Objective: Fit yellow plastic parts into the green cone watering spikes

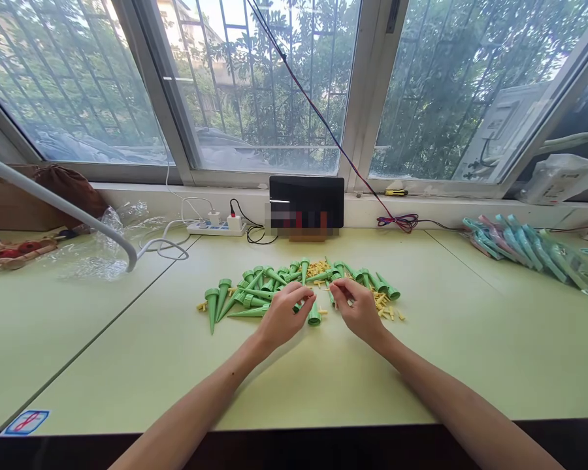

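Fingertips pinch in our left hand [283, 318] and our right hand [361, 314], contents unclear; low knuckles could roll the green spike [314, 318] between.

Table [323, 391] across lower frame. Cones [212, 310] heaped mid-frame; small pegs [385, 307] among them and at the heap's right end. Left hand [285, 316] and right hand [360, 310] at near side, one cone between. Screen [306, 199] behind heap; power strip [203, 228] left of it, cable coil [406, 223] right. Packets [519, 245] right of frame. Sticker [27, 423] at lower-left corner. Windows [274, 130] across top.
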Action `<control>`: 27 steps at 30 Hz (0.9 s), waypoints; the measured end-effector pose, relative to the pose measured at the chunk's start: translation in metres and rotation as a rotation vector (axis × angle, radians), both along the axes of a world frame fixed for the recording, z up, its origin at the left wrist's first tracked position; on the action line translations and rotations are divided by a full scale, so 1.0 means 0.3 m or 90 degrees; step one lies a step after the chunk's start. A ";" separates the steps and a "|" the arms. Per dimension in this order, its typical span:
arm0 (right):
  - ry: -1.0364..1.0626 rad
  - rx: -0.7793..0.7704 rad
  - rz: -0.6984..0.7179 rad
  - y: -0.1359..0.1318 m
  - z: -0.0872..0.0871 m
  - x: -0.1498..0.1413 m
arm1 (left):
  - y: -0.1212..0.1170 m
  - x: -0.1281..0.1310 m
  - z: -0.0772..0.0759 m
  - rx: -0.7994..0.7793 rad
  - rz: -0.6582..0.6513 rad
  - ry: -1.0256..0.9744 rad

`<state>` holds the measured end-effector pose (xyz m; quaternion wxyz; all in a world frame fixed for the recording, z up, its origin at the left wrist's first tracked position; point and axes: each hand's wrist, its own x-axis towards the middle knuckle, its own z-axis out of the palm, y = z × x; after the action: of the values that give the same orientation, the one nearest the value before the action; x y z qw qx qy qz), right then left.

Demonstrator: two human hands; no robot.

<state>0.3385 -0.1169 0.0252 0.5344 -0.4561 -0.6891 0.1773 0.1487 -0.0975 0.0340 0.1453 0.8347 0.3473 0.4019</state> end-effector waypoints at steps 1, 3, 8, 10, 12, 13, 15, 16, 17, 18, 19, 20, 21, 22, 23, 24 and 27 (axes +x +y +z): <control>0.003 -0.001 -0.004 0.002 0.000 0.002 | 0.000 -0.001 -0.001 -0.004 0.002 -0.001; 0.007 0.000 -0.006 0.004 0.001 0.002 | 0.003 -0.003 -0.006 -0.011 0.010 0.009; 0.000 -0.001 -0.005 0.002 0.004 -0.002 | 0.010 -0.009 -0.025 -0.021 0.012 0.089; -0.006 -0.002 -0.006 -0.001 0.004 -0.003 | 0.011 -0.010 -0.028 -0.018 0.014 0.126; -0.011 0.001 -0.005 -0.003 0.004 -0.005 | 0.009 -0.010 -0.026 -0.019 0.015 0.160; -0.013 0.005 -0.005 -0.004 0.004 -0.006 | 0.008 -0.010 -0.024 -0.021 0.014 0.177; -0.017 0.011 -0.007 -0.005 0.003 -0.007 | 0.006 -0.009 -0.020 -0.027 0.009 0.210; -0.017 0.013 -0.008 -0.004 0.003 -0.008 | 0.005 -0.008 -0.018 -0.029 0.008 0.224; -0.018 0.014 -0.008 -0.004 0.003 -0.009 | 0.004 -0.008 -0.016 -0.031 0.008 0.237; -0.018 0.015 -0.008 -0.003 0.002 -0.010 | 0.004 -0.008 -0.015 -0.032 0.009 0.246; -0.018 0.016 -0.006 -0.002 0.002 -0.010 | 0.004 -0.008 -0.013 -0.033 0.011 0.252; -0.019 0.016 -0.005 -0.001 0.001 -0.010 | 0.003 -0.007 -0.012 -0.033 0.011 0.259; -0.021 0.016 -0.003 -0.001 0.000 -0.010 | 0.003 -0.007 -0.010 -0.033 0.010 0.265; -0.022 0.014 -0.004 -0.001 0.000 -0.010 | 0.002 -0.007 -0.007 -0.033 0.008 0.273; -0.023 0.013 -0.005 -0.001 -0.001 -0.009 | 0.001 -0.006 -0.004 -0.031 0.008 0.280; -0.024 0.011 -0.005 -0.001 -0.002 -0.009 | -0.001 -0.006 -0.001 -0.030 0.008 0.288; -0.027 0.009 -0.006 -0.002 -0.002 -0.007 | -0.006 -0.005 0.006 -0.029 0.005 0.305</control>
<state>0.3363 -0.1175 0.0244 0.5235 -0.4595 -0.6994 0.1600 0.1471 -0.0994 0.0357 0.0762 0.9014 0.3839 0.1851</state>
